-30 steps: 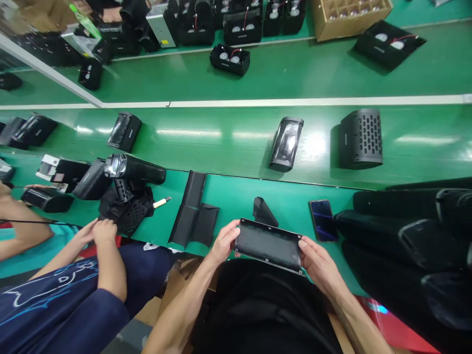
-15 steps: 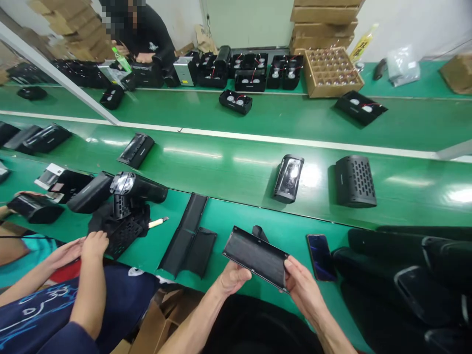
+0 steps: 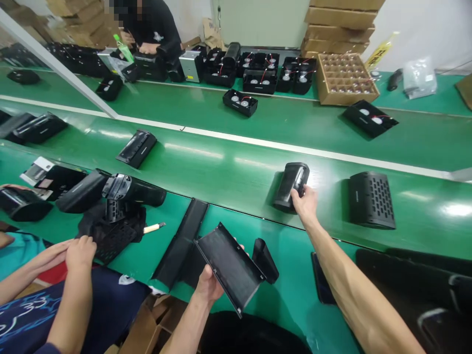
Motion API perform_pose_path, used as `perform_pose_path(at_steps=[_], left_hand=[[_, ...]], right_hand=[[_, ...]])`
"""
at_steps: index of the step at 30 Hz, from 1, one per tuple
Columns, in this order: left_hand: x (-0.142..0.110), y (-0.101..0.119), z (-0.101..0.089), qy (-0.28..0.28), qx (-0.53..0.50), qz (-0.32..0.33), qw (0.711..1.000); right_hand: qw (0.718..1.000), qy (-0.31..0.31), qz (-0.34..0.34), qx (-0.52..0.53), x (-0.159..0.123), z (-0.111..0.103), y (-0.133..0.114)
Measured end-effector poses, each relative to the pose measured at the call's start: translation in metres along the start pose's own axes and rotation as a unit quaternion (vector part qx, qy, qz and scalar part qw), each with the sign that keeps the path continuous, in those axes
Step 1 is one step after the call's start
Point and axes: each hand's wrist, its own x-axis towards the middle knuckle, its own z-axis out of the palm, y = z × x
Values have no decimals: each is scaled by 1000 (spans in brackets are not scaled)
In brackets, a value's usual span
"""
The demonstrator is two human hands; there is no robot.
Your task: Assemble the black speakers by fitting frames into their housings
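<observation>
My left hand (image 3: 211, 286) holds a black plastic cover panel (image 3: 232, 265) tilted above the green bench, its concave inner side facing me. Out on the green belt, my right hand (image 3: 305, 200) grips the near end of a glossy black speaker housing (image 3: 293, 182), thumb on one side. A curled black piece (image 3: 266, 260) lies on the bench just right of the panel. Left of it, more black cover panels (image 3: 180, 246) rest on the bench, partly hidden by the held one. A phone (image 3: 321, 278) is half covered by my right forearm.
A housing with a slotted grille (image 3: 372, 199) stands on the belt at right. Dark stacked pieces (image 3: 405, 280) fill the bench's right end. At left, a co-worker's hands (image 3: 75, 253) are beside a pile of black parts and a cutter (image 3: 154, 228). Another person works across the belt.
My right hand has let go of the panel and reached forward to the speaker housing on the belt. My left hand alone now holds the panel, turned more steeply.
</observation>
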Motion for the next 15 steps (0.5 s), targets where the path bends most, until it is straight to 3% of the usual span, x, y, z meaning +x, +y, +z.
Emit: perform_pose_path(at_steps=[6,9,12,15], left_hand=[[10,2,15,11,-18,31,999],[17,4,24,19,-23,42,999],[23,1,27,23,-32,53,998],[29,-6,27,10,-37,61,997]], right_hand=[[997,-42,47,51,5,43,-17],[991,-67,65,98,6,54,-34],[979,-122,71,146,-19,36,-48],[961,-202,62,180,-70,-11,-50]])
